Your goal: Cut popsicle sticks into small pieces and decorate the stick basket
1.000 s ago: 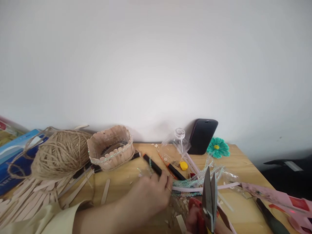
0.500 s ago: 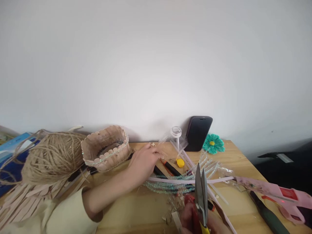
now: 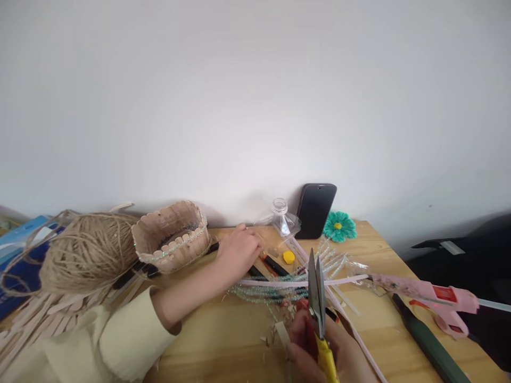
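My left hand (image 3: 238,249) reaches over the back of the wooden table, its fingers curled down beside a clear plastic bottle top (image 3: 281,219); what they hold, if anything, is hidden. Scissors (image 3: 317,295) with yellow and red handles point upward in my right hand (image 3: 339,351), which is closed around them near the front edge. Their blades are slightly apart. A pale wooden stick (image 3: 282,336) lies against the right hand's left side; whether it is held I cannot tell. Between the hands are glittery pipe cleaners (image 3: 259,293), a pink strip (image 3: 275,283) and a yellow cap (image 3: 288,257).
A basket of wooden sticks (image 3: 171,239) stands left of my left hand, by a twine ball (image 3: 90,252) and loose sticks (image 3: 51,314). A phone (image 3: 316,211) leans on the wall beside a green flower (image 3: 339,226). A pink glue gun (image 3: 431,292) lies right, near a dark green handle (image 3: 431,340).
The view has shifted a little, so the table's things sit slightly higher and further left. My right hand with the scissors has risen slightly in view; the left hand stays by the bottle top.
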